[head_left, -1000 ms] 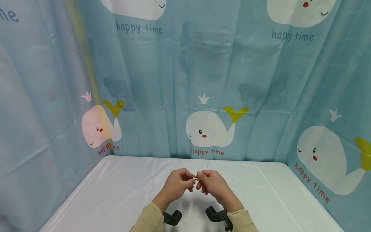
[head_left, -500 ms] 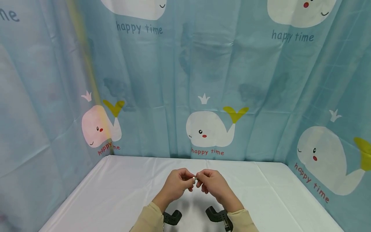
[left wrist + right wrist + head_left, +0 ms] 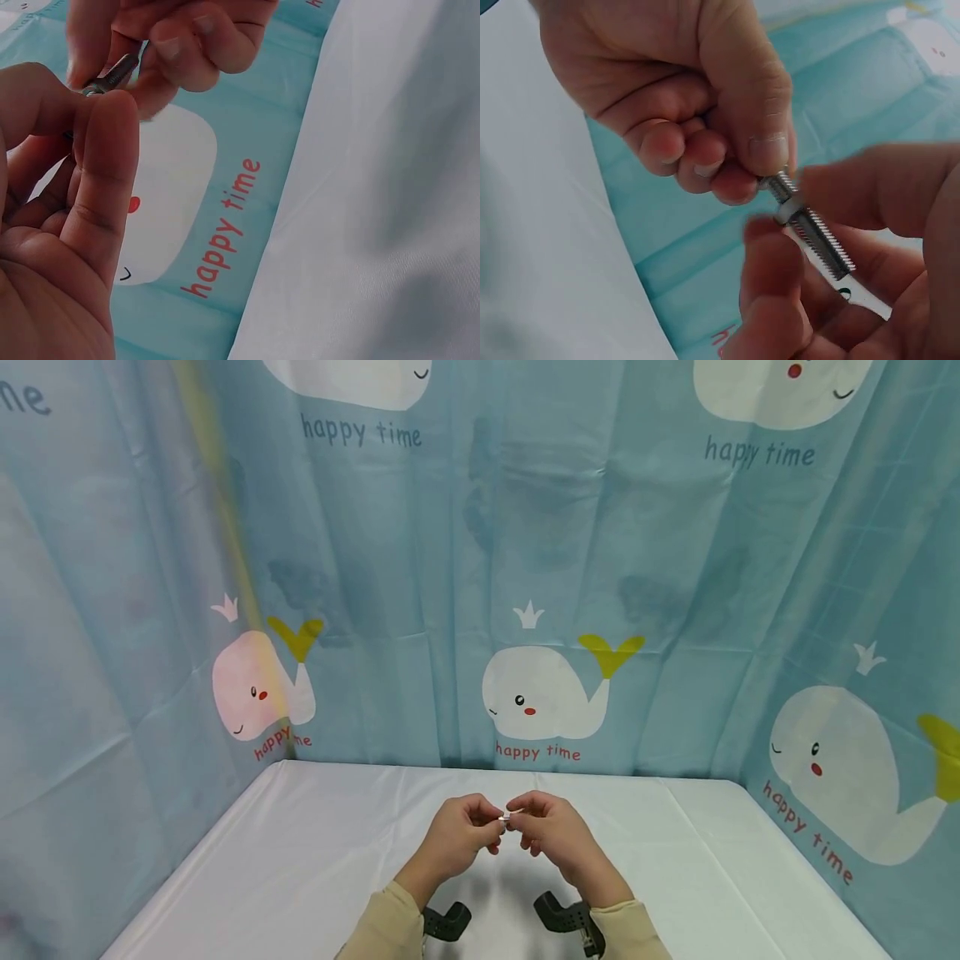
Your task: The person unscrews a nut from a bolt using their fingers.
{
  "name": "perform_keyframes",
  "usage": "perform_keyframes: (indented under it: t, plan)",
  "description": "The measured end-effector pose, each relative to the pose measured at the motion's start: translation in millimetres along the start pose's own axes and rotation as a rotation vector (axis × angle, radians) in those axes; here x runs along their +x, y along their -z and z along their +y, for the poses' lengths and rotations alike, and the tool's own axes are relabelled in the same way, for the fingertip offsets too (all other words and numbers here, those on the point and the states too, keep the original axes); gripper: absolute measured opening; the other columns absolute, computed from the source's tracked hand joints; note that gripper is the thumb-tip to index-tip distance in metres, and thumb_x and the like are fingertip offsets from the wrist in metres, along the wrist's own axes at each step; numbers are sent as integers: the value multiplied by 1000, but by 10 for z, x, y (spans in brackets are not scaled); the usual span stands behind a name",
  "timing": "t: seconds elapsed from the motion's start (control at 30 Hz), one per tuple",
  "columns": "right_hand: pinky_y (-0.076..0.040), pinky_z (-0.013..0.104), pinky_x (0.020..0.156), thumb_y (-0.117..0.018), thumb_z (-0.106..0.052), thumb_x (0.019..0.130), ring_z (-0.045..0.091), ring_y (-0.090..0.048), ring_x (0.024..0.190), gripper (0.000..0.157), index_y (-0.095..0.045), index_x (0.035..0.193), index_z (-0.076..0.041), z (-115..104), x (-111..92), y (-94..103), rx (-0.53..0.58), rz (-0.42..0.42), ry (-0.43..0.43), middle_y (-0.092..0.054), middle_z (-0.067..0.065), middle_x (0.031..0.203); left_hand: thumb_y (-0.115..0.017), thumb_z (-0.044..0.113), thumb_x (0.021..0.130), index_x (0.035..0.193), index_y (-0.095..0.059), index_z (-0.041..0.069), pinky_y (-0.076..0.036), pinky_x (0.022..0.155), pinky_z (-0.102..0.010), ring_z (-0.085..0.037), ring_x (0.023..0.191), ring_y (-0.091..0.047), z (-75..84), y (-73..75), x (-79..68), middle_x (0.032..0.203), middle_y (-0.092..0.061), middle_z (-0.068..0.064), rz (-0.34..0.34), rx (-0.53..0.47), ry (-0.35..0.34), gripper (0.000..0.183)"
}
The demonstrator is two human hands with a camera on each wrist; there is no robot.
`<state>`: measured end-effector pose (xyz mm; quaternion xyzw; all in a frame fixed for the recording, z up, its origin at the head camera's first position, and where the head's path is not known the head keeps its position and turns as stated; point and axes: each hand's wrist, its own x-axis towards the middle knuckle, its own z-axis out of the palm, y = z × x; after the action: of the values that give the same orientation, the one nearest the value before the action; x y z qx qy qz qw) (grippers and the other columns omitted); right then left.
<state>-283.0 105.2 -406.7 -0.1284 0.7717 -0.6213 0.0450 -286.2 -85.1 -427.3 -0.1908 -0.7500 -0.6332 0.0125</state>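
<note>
The left grip [image 3: 459, 835] pinches, while the right grip [image 3: 558, 835] holds thumb [image 3: 528, 822] and forefinger [image 3: 529, 797] parted.

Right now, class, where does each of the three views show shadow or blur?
Head view: soft shadows on the white cloth; left wrist view: broad dim shadows on it; right wrist view: the right hand blurred at its fingertips, the threaded metal piece fairly sharp.

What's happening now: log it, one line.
left hand: pinches threaded rod; right hand: fingers straddle rod's ring, contact unclear; both above white table
</note>
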Motion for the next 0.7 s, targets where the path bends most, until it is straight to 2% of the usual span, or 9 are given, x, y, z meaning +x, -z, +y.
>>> perform_keyframes:
  t: [0.07,0.13,0.27,0.33,0.43,0.57,0.7]
  plan:
    - [-50,31,56,-70,-16,90,23,-60,69,29,-67,116,-5,-8,3,5,12,0,-3,-67,10,98,-71,11,92,93,-70,7,-54,72,-60,-25,67,-67,2,1,0,81,-69,-8,0,-7,2,4]
    - [-50,31,56,-69,-19,92,23,-60,68,30,-66,118,-5,-12,1,7,23,-6,-12,-67,10,99,-71,10,92,93,-70,7,-54,72,-60,-25,67,-67,4,0,1,81,-69,-9,0,-9,3,4]
    - [-48,30,53,-62,-33,99,19,-56,60,31,-69,106,-4,-5,1,7,16,-14,-24,-68,11,83,-70,9,91,93,-70,6,-54,71,-60,-25,67,-67,11,0,4,81,-69,-10,-3,-10,4,3]
    - [-47,29,53,-63,-32,99,19,-55,59,29,-70,101,-4,-1,3,7,8,-16,-20,-67,11,80,-70,9,91,93,-70,6,-54,71,-59,-24,67,-67,12,3,5,82,-69,-11,-3,-5,1,4]
    - [-49,30,56,-67,-21,95,21,-58,66,23,-69,108,-3,-9,3,11,6,-20,-9,-67,10,91,-71,9,91,93,-70,5,-55,71,-59,-24,67,-67,13,5,0,84,-69,-15,-1,-1,0,4]
    - [-50,30,56,-67,-24,94,23,-61,69,33,-65,119,-3,-34,-12,5,27,-44,-13,-67,10,101,-71,10,91,93,-70,5,-55,70,-56,-24,67,-67,16,6,-8,82,-69,-14,-1,5,-2,6]
    - [-48,28,53,-60,-40,99,19,-59,60,40,-70,105,-2,-32,-14,5,7,-65,-35,-69,11,83,-71,11,91,93,-70,6,-56,67,-52,-24,66,-67,19,2,-6,80,-69,-9,-1,13,-6,5]
